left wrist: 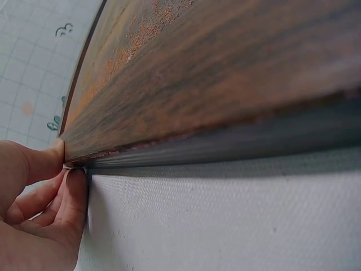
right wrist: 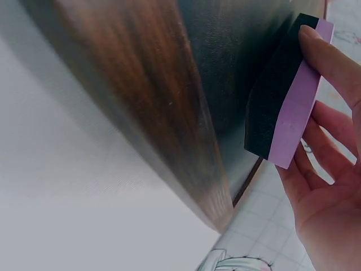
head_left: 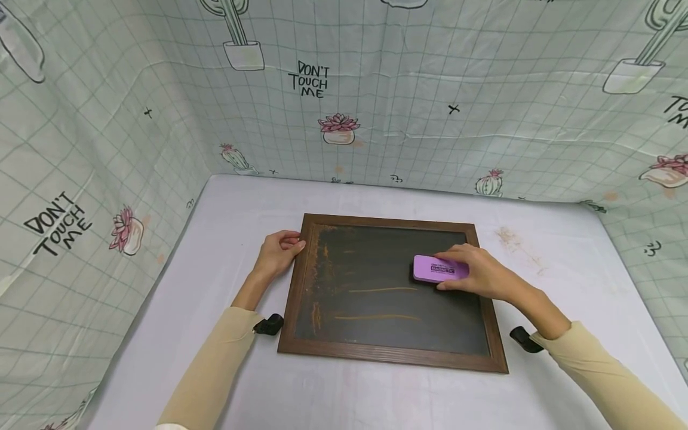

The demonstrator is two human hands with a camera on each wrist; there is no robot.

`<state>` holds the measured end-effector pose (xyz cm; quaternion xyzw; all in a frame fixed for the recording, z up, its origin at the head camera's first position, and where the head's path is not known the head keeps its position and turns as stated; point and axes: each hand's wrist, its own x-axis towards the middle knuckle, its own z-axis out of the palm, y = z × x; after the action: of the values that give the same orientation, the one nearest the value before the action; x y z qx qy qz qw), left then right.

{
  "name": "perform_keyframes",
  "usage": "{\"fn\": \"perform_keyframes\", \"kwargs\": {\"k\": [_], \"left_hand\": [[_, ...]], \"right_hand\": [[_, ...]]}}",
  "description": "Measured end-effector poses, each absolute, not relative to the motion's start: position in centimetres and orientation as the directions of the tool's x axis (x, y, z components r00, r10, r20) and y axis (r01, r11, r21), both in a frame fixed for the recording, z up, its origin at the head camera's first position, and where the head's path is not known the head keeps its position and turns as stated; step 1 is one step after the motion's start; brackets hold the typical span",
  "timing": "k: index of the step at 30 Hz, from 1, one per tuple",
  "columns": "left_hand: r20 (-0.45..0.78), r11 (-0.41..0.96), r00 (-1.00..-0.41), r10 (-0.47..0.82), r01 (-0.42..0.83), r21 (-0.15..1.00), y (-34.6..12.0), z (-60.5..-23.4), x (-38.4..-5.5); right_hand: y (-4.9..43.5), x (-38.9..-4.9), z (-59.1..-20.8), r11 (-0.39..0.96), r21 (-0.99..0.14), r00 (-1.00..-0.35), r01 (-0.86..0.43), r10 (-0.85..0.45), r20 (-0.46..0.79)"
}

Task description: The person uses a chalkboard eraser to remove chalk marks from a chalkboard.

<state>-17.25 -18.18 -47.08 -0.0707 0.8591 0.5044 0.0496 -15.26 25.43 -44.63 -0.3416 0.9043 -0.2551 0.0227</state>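
A chalkboard (head_left: 392, 334) in a brown wooden frame lies on the white table. Two orange chalk lines (head_left: 383, 290) cross its lower middle, and orange smears (head_left: 316, 315) run down its left side. My right hand (head_left: 478, 272) grips a purple eraser (head_left: 430, 267) with a black felt side, thumb on one long edge and fingers on the other. In the right wrist view the felt of the eraser (right wrist: 276, 93) faces the board. At the frame's upper left edge, my left hand (head_left: 276, 254) pinches the wood between thumb and fingers, also seen in the left wrist view.
Orange chalk dust (head_left: 507, 237) marks the tabletop right of the board. A printed cloth (head_left: 398, 107) with grid lines and cactus drawings hangs behind and along both sides of the table (head_left: 376, 394). Each wrist wears a small black camera (head_left: 269, 324).
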Motion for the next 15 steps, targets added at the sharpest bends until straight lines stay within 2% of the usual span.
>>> {"fn": "perform_keyframes", "kwargs": {"k": [15], "left_hand": [[-0.151,0.479,-0.986,-0.073,-0.167,0.862,-18.0,-47.0,-17.2]], "right_hand": [[26.7,-12.7,-44.4,0.654,-0.472,-0.775,-0.59,-0.622,0.107]]}}
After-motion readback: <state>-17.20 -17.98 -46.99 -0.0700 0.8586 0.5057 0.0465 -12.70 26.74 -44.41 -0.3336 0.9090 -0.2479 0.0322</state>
